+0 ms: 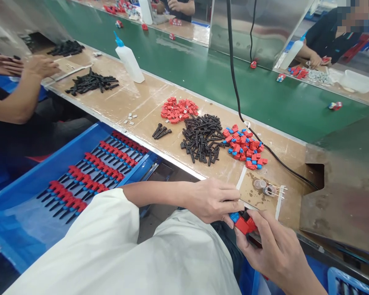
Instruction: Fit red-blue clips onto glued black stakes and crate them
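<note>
My left hand [213,200] and my right hand [272,246] meet low at the bench's front edge, both closed on a small red and blue plastic part with a black piece [244,223]. On the bench beyond them lie a heap of black pins [203,139], a pile of red caps [178,110] and a pile of red and blue caps [245,146]. A few black pins [160,131] lie apart to the left. My fingers hide most of the black piece.
A blue tray [33,184] at my left holds rows of finished red and black parts [92,176]. A white glue bottle [129,60] stands further back. A black cable [236,98] crosses the green conveyor [221,78]. Small vials [264,187] sit near my hands. Other people work at left and across.
</note>
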A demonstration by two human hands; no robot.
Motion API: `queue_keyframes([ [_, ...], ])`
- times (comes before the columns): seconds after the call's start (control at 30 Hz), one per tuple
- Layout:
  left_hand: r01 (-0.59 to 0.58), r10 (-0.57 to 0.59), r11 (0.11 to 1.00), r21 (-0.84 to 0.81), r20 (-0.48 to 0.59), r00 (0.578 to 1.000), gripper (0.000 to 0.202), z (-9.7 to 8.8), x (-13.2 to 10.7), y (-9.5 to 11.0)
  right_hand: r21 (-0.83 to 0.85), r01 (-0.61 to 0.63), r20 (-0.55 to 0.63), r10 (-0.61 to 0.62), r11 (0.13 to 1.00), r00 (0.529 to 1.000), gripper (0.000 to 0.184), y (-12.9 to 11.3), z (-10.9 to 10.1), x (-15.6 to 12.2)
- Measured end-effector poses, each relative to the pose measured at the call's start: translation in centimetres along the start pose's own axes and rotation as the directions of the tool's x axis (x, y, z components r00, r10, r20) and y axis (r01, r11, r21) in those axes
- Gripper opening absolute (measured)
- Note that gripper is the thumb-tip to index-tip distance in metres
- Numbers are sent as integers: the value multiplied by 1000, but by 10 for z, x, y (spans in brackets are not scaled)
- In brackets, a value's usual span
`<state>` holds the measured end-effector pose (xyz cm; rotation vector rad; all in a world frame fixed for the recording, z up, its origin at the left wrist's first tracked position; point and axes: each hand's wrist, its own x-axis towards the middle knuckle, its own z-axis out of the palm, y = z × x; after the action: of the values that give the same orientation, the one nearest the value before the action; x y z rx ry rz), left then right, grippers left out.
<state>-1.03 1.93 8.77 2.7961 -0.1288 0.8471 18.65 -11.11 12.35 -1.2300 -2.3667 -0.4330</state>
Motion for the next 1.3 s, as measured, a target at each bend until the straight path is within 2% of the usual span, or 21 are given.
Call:
queue_keyframes([
  [0.07, -22, 22, 1000, -10, -56, 998, 48, -2, -1, 4, 8, 31, -21, -31, 999, 999, 33, -3, -4, 3],
  [0.2, -26, 16, 995, -95, -102, 995, 41, -3, -5, 15, 26, 54, -70, -52, 998, 996, 27, -9, -6, 6],
  [0.37, 17, -41, 979, -202, -118, 992, 39, 2, -9, 23, 99, -4, -119, 16, 995, 993, 22, -18, -1, 6],
  [0.53, 29, -50, 959, -281, -67, 996, 44, 6, -13, 22, 89, 11, -127, 1, 996, 992, 21, -22, 3, 1],
  [0.7, -12, -28, 957, -290, -134, 991, 42, 6, -15, 20, 40, 70, -129, -64, 997, 990, 25, -20, 3, -4],
  [0.9, -29, -15, 957, -288, -149, 989, 37, 4, -14, 19, 35, 104, -124, -99, 994, 987, 25, -20, 2, -1],
  [0.97, -6, -35, 953, -302, -132, 991, 36, 3, -13, 19, 53, 78, -138, -70, 996, 988, 25, -20, 3, -1],
  [1.03, 55, -98, 932, -357, -104, 990, 38, 1, -13, 18, 176, -54, -118, 76, 983, 990, 23, -21, 5, -3],
  [1.07, 95, -146, 906, -412, -94, 985, 40, 0, -13, 17, 319, -191, -63, 222, 928, 973, 21, -22, 7, -5],
  [1.1, 141, -208, 864, -483, -88, 974, 41, -1, -13, 16, 479, -353, 35, 384, 804, 923, 19, -23, 8, -6],
  [1.13, 189, -285, 801, -568, -83, 955, 43, -2, -13, 15, 602, -497, 165, 512, 625, 843, 18, -24, 9, -6],
  [1.17, 234, -372, 713, -661, -74, 925, 45, -2, -13, 15, 687, -596, 300, 586, 415, 753, 22, -26, 10, -6],
  [1.23, 274, -537, 462, -843, -20, 844, 56, 1, -11, 14, 756, -655, 528, 593, -2, 608, 39, -29, 12, -2],
  [1.3, 234, -622, 168, -958, 81, 779, 62, 11, -8, 15, 721, -599, 683, 505, -349, 528, 46, -33, 14, 4],
])
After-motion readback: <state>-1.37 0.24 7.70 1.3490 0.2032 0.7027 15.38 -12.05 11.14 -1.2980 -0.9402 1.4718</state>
